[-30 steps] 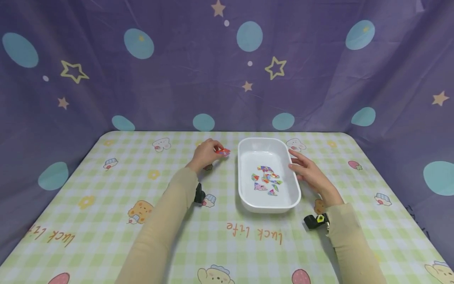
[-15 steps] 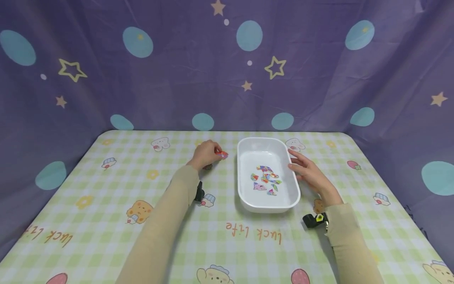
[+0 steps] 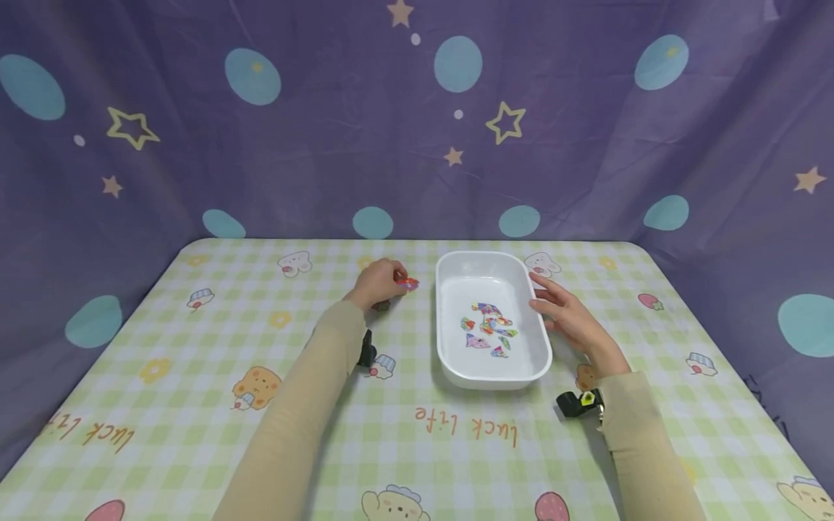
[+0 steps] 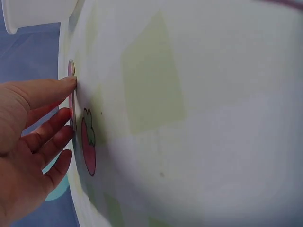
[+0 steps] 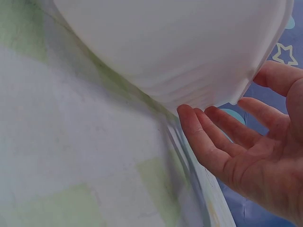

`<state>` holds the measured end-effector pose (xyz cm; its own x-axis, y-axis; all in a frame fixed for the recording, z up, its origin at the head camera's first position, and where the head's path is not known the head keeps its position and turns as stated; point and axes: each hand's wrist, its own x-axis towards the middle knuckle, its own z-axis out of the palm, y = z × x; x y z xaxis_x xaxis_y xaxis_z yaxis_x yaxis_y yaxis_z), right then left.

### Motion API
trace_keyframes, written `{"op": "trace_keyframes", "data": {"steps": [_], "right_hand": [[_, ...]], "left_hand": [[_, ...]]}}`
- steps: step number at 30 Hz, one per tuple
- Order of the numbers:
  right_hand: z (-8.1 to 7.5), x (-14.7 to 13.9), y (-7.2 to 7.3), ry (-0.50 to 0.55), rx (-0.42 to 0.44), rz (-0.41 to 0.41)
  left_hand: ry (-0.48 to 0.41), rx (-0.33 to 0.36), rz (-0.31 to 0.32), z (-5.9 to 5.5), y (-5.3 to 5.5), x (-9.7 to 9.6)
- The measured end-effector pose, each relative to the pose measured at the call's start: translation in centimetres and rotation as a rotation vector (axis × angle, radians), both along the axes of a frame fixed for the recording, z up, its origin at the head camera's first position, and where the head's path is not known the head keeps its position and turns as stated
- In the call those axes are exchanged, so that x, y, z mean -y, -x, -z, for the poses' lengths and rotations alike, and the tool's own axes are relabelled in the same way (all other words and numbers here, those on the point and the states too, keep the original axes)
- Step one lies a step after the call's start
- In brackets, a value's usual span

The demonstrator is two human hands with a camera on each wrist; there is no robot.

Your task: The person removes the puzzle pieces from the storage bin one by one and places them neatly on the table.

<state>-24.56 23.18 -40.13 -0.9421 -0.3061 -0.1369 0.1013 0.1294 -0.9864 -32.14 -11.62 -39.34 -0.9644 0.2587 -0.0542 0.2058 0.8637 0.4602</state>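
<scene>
My left hand (image 3: pixel 379 281) is low over the table, left of the white tray. Its thumb and fingertips hold a thin, flat red-and-purple piece (image 3: pixel 408 284), which looks like a puzzle piece. In the left wrist view, the piece (image 4: pixel 72 104) is seen edge-on, close against the tablecloth, partly covered by the fingers. My right hand (image 3: pixel 573 320) rests against the right side of the white tray (image 3: pixel 494 378). Seen from the right wrist, its fingertips (image 5: pixel 185 113) touch the tray's outer wall and rim without wrapping round it. Several small colourful pieces (image 3: pixel 478 341) lie inside the tray.
A green-and-white checked tablecloth (image 3: pixel 456 470) with printed cartoons covers the table. Behind its far edge hangs a purple curtain (image 3: pixel 313 166) with stars and blue ovals. A black wrist camera (image 3: pixel 572 404) sits by the right cuff, another (image 3: pixel 368 352) by the left.
My left hand has shifted slightly left and towards me with the red-and-purple piece, then stays nearly still. My right hand and the tray have hardly moved.
</scene>
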Motion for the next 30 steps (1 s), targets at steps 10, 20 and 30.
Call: {"op": "trace_keyframes", "data": {"steps": [10,20,30], "right_hand": [[-0.2,0.0,0.1,-0.008,0.000,0.001],[-0.1,0.1,0.0,0.001,-0.004,-0.004],[-0.1,0.1,-0.2,-0.010,0.007,0.001]], "left_hand": [[-0.036,0.043,-0.027,-1.1,-0.3,0.5],[-0.004,-0.010,0.044,-2.5,-0.7,0.5],[-0.024,-0.078,0.133,-4.4,-1.2,-0.3]]}}
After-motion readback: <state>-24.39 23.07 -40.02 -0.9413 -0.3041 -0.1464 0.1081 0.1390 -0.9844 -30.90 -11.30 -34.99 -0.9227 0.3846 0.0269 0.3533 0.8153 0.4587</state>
